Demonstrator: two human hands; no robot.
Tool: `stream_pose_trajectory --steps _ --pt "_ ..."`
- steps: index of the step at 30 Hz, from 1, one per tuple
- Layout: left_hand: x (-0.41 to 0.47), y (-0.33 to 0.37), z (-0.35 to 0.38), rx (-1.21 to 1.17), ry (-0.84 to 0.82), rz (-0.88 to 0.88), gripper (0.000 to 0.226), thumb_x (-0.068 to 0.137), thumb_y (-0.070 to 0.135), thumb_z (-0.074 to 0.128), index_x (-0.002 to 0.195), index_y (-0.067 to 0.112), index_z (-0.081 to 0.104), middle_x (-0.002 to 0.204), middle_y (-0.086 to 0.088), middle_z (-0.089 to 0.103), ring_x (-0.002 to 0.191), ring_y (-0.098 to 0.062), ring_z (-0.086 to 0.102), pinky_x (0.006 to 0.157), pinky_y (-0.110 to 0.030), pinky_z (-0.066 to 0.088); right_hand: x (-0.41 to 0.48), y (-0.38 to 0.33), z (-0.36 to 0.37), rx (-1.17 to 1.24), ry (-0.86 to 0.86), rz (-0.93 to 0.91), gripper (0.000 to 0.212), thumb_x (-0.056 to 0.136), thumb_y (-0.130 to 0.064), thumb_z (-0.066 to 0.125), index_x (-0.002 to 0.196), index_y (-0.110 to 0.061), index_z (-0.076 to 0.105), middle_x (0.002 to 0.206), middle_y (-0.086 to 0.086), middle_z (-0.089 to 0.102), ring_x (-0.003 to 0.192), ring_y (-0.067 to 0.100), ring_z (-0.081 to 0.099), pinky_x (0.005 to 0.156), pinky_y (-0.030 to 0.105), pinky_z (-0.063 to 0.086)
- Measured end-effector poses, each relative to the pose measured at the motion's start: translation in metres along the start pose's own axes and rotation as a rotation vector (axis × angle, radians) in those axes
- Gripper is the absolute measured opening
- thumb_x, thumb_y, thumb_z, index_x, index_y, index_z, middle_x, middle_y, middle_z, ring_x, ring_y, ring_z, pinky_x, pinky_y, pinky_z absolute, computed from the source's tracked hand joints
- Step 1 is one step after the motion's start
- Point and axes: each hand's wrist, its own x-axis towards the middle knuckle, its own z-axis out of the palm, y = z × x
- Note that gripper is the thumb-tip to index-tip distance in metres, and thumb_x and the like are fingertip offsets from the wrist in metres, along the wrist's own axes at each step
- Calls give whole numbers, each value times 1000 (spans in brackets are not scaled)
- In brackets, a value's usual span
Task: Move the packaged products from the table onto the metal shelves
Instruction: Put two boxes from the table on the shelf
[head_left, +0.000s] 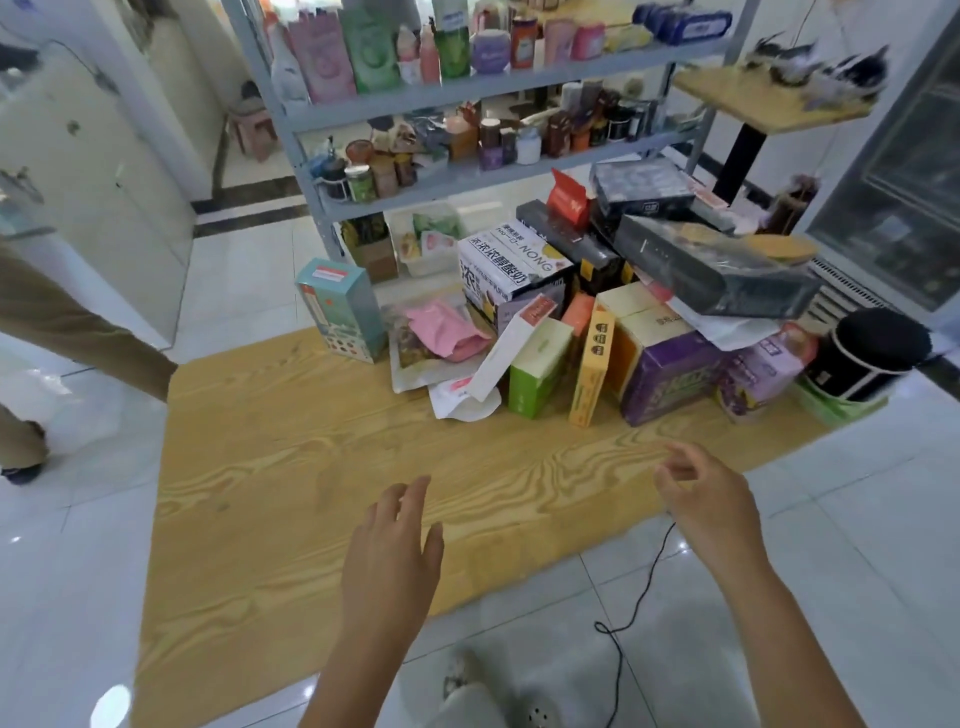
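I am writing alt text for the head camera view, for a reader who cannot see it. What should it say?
An empty left hand and right hand hover above a wooden table, short of the pile of packaged products at its far side. Behind it stand metal shelves holding bottles and jars.

The table (311, 493) is pale yellow wood with darker swirling grain. On it are a teal box (343, 306) with small coloured spots, a pink pouch (447, 332), a green-and-white box (537, 374), an orange-yellow box (592, 369), a purple box (670, 374) and a black box (711, 270). The metal shelves (467, 93) are grey
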Motion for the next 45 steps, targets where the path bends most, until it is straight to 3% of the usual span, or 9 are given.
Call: stream_pose_trajectory --steps 8,17,21,24,30,36,40,42,45 --pt "94 0 40 -48 -99 -86 52 82 15 70 132 13 55 119 -8 61 98 -31 62 68 -40 51 71 -17 40 -27 -65 17 40 90 -28 59 130 -26 54 116 -4 63 105 15 58 87 36 48" --pt "224 21 81 -152 -253 -10 73 81 24 72 144 18 34 135 -5 49 116 -27 50 82 -35 42 150 -48 73 -36 -41 86 72 86 -47 62 146 -29 28 136 -6 50 120 15 50 94 42 47" --pt "253 35 98 -236 -321 -29 79 81 26 73 147 20 30 146 0 43 130 -22 41 96 -34 39 168 -55 86 -54 -84 117 88 84 -46 65 150 -29 10 133 -1 51 110 20 54 82 39 49" --pt "258 40 109 -306 -353 -133 79 78 22 75 145 25 32 138 0 50 123 -22 48 90 -35 43 176 -53 94 -78 -123 137 93 85 -46 65 152 -28 2 124 2 57 101 21 59 73 35 48" --pt "250 52 112 -362 -197 -260 68 80 11 71 140 26 44 125 3 62 114 -19 56 77 -25 37 189 -49 84 -84 -186 107 88 90 -41 59 153 -26 -1 115 6 59 86 16 53 68 31 45" --pt "235 71 93 -597 -68 -488 35 75 25 70 106 15 60 87 0 62 86 -28 59 72 -40 51 200 -43 49 -57 -195 -21 70 93 -38 55 150 -27 17 117 2 60 95 21 60 70 31 46" --pt "214 78 70 -648 99 -532 22 80 5 72 92 15 57 70 9 50 63 -9 45 52 -12 34 195 -47 29 -50 -186 -155 66 91 -41 55 148 -33 22 113 -3 62 91 20 62 73 39 55" --pt "199 78 56 -686 178 -568 19 79 5 72 90 12 58 73 2 57 66 -16 50 55 -15 37 193 -50 20 -23 -195 -211 66 91 -41 55 147 -36 21 109 -6 61 86 19 62 69 38 56" --pt "177 80 39 -827 282 -637 23 80 3 71 101 7 64 96 -12 69 87 -30 66 72 -42 53 189 -55 7 51 -192 -298 64 90 -40 57 146 -36 26 106 -12 58 84 15 62 66 41 58"
